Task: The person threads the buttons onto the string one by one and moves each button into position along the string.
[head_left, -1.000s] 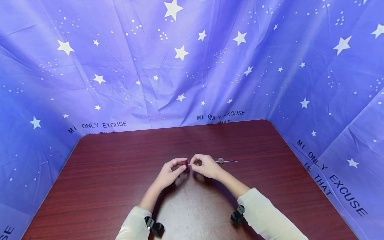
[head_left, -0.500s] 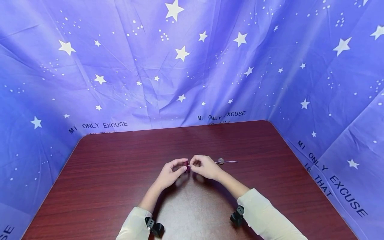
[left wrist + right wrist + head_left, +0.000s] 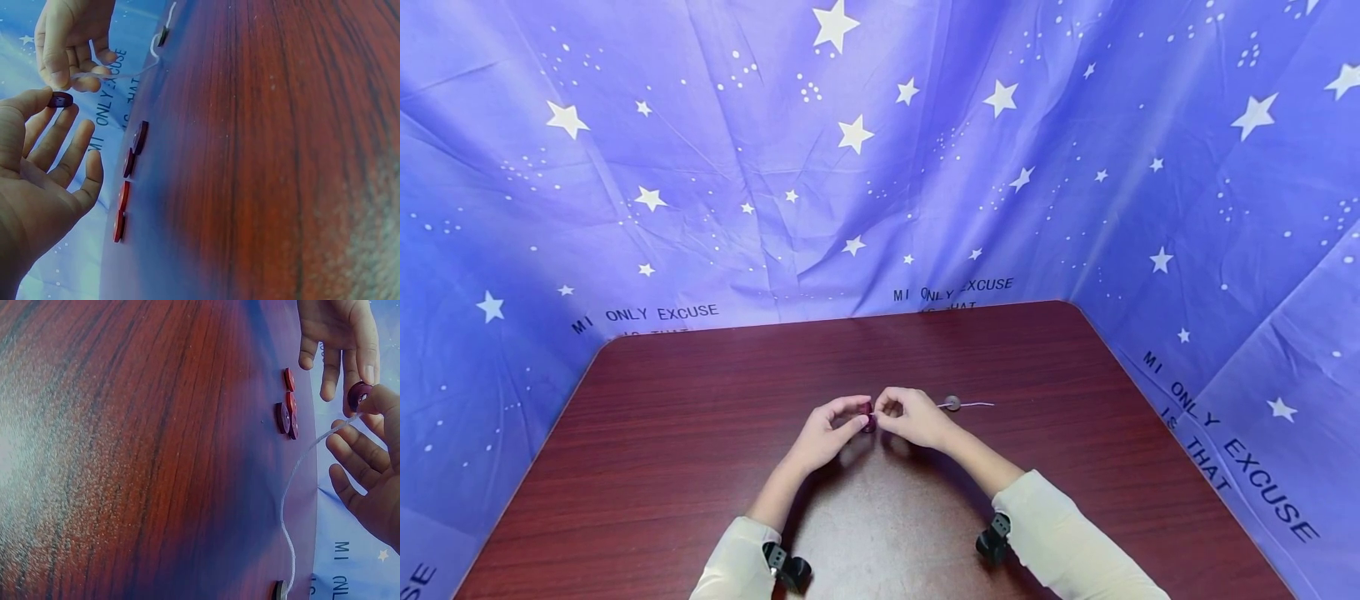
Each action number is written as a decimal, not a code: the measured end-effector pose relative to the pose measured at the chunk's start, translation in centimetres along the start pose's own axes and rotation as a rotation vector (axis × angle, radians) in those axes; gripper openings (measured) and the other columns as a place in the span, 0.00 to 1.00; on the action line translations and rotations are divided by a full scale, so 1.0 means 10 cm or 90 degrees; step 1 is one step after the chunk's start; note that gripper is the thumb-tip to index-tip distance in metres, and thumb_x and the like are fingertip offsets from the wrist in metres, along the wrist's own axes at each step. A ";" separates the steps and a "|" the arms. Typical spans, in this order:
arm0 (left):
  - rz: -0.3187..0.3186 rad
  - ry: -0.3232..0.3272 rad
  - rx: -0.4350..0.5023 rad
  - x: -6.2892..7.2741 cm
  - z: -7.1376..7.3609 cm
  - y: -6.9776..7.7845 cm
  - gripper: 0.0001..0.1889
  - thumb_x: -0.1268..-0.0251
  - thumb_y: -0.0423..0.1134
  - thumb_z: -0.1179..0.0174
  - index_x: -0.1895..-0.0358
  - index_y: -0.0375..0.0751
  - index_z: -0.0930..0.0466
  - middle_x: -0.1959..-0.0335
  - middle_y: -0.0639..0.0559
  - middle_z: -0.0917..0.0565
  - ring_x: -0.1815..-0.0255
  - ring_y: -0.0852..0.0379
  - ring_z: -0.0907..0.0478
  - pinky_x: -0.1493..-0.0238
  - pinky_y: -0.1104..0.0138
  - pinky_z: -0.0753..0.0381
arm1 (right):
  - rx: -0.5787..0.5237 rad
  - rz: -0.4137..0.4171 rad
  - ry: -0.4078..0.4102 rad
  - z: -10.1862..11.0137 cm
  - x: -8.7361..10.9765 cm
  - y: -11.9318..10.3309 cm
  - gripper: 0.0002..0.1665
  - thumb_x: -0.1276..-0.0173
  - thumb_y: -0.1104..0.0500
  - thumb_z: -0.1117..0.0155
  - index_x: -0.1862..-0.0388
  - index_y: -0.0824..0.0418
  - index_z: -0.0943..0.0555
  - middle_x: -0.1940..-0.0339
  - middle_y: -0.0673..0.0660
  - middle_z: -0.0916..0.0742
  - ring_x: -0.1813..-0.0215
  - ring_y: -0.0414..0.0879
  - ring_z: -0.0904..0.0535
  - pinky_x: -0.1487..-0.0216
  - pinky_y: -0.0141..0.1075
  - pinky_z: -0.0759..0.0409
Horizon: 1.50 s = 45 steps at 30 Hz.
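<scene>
Between thumb and fingertips my left hand (image 3: 820, 437) pinches a dark maroon button (image 3: 60, 99), raised above the table. My right hand (image 3: 919, 418) pinches a pale string (image 3: 284, 506) close to its end, with the fingertips right at the button's face. In the right wrist view a white bit of string shows at the holes in the middle of the button. From the right fingers the string curves down to the table, where a grey button (image 3: 952, 403) is threaded on it. The string's far end lies to the right of that grey button.
Several loose buttons lie on the table in the wrist views, among them a bright red one (image 3: 124, 197) and a dark purple one (image 3: 141, 137). The wood-grain table (image 3: 715, 367) is backed by a blue star-printed curtain (image 3: 760, 150).
Less of the white string shows between the right fingertips and the maroon button, and the button's tilt has shifted slightly. Both hands otherwise stay in place.
</scene>
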<state>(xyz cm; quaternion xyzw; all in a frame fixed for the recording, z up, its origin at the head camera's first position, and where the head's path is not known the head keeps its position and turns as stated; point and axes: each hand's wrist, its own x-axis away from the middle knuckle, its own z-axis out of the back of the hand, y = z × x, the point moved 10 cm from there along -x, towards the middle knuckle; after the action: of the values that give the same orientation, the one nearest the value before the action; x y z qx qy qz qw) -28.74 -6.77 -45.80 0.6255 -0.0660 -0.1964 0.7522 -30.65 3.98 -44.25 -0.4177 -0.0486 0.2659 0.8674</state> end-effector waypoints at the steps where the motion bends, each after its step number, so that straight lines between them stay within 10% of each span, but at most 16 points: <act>1: 0.001 -0.002 0.000 0.01 -0.01 0.04 0.19 0.34 0.28 0.47 0.42 0.23 0.31 0.50 0.28 0.21 0.50 0.31 0.24 0.54 0.75 0.23 | -0.001 0.000 -0.001 0.00 0.00 0.00 0.02 0.39 0.60 0.39 0.71 0.57 0.22 0.74 0.47 0.19 0.70 0.35 0.26 0.66 0.27 0.26; 12: 0.003 -0.006 -0.021 0.05 -0.02 0.21 0.18 0.34 0.30 0.46 0.43 0.25 0.29 0.51 0.31 0.20 0.55 0.50 0.19 0.53 0.73 0.22 | 0.010 0.004 0.011 0.03 0.01 0.00 0.04 0.38 0.57 0.39 0.69 0.57 0.22 0.73 0.47 0.18 0.69 0.35 0.26 0.66 0.27 0.26; 17: 0.003 -0.003 -0.010 0.03 -0.03 0.14 0.18 0.34 0.29 0.47 0.43 0.23 0.30 0.51 0.29 0.20 0.51 0.32 0.23 0.54 0.74 0.23 | 0.009 0.004 0.012 0.05 0.01 0.01 0.04 0.38 0.58 0.39 0.69 0.57 0.22 0.73 0.47 0.18 0.69 0.35 0.26 0.65 0.27 0.26; 26: 0.013 0.039 -0.020 -0.04 0.03 -0.15 0.18 0.35 0.33 0.44 0.43 0.32 0.26 0.53 0.36 0.18 0.54 0.43 0.19 0.59 0.75 0.23 | 0.025 -0.006 0.028 0.10 0.03 0.04 0.05 0.40 0.58 0.39 0.69 0.59 0.22 0.74 0.47 0.18 0.70 0.35 0.27 0.68 0.26 0.27; 32: -0.005 0.028 -0.016 -0.04 0.01 -0.12 0.19 0.35 0.35 0.43 0.44 0.30 0.27 0.53 0.35 0.18 0.56 0.53 0.18 0.58 0.74 0.22 | 0.025 -0.003 0.030 0.09 0.02 0.03 0.05 0.40 0.57 0.39 0.69 0.58 0.22 0.74 0.47 0.18 0.71 0.35 0.27 0.68 0.27 0.27; 40: 0.009 0.016 0.000 -0.02 0.00 -0.08 0.19 0.34 0.31 0.45 0.42 0.26 0.29 0.51 0.31 0.20 0.52 0.33 0.22 0.58 0.75 0.22 | 0.023 -0.004 0.029 0.07 0.01 0.02 0.05 0.39 0.57 0.40 0.69 0.58 0.22 0.74 0.47 0.18 0.71 0.35 0.26 0.69 0.26 0.27; 45: 0.009 0.010 -0.011 0.02 -0.01 0.12 0.18 0.35 0.30 0.45 0.43 0.26 0.29 0.52 0.30 0.20 0.55 0.42 0.19 0.56 0.74 0.22 | 0.019 -0.001 0.029 0.06 0.01 0.00 0.04 0.39 0.58 0.39 0.68 0.57 0.22 0.73 0.47 0.18 0.70 0.35 0.26 0.67 0.26 0.27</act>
<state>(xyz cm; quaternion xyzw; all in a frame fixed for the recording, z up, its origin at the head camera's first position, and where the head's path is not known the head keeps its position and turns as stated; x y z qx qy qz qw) -28.25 -6.57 -44.75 0.6201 -0.0627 -0.1866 0.7594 -30.77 4.46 -43.89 -0.4109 -0.0248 0.2563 0.8746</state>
